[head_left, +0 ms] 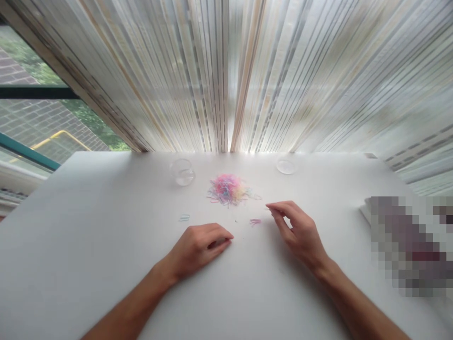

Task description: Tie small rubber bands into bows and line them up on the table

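Note:
A loose heap of thin pastel rubber bands [226, 189], pink, purple, blue and yellow, lies on the white table. In front of it, to the left, is a small row of blue-green bands [184, 217]; to the right is a small group of pink-purple bands [255, 222]. My right hand [297, 229] is just right of the heap, thumb and forefinger pinched, with a sliver of a pale band showing at the tips. My left hand [201, 245] rests on the table below the blue-green row. Its fingertips are pressed together; whatever is between them is hidden.
A clear round container [182, 172] stands behind the heap at left, and a clear round lid [286, 166] lies at back right. A blurred-out object [406, 245] is at the right edge. Striped curtains [226, 75] hang along the table's far edge [255, 154].

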Demonstrator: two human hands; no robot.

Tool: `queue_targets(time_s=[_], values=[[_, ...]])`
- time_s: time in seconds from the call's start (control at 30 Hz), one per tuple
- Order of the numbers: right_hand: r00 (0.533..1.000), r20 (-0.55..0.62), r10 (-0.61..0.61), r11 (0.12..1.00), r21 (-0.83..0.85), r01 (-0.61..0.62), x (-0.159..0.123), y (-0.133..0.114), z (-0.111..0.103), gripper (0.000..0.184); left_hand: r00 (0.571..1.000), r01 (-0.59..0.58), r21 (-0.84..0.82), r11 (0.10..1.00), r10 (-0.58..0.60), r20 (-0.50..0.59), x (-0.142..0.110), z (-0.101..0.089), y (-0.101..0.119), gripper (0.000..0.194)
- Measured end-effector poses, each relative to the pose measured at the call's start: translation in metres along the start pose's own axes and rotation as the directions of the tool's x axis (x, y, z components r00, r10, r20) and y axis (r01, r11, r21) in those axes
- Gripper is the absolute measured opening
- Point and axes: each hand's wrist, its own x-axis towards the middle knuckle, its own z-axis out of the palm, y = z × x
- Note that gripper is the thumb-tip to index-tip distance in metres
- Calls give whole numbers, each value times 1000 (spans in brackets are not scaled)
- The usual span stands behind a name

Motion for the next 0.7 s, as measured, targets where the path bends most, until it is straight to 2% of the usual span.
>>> queue_targets(time_s=[0.13, 0.3, 0.47, 0.7], values=[[998, 54, -17, 1000, 12, 17, -4, -6, 4, 17, 1000, 22, 17, 1000, -22, -8, -1, -2, -2, 16], [977, 142, -159, 983, 118, 143, -13, -22, 14, 18, 988, 35, 5, 999, -34, -153, -3, 6, -1, 32], [963, 180, -198, 970, 177, 167, -16, -30, 19, 19, 990, -5, -37, 999, 0, -143, -1, 10, 4, 16], [959, 204, -198, 967, 198, 158, -17, -32, 20, 17, 989, 6, -55, 998, -14, -147, 0, 11, 7, 15]])
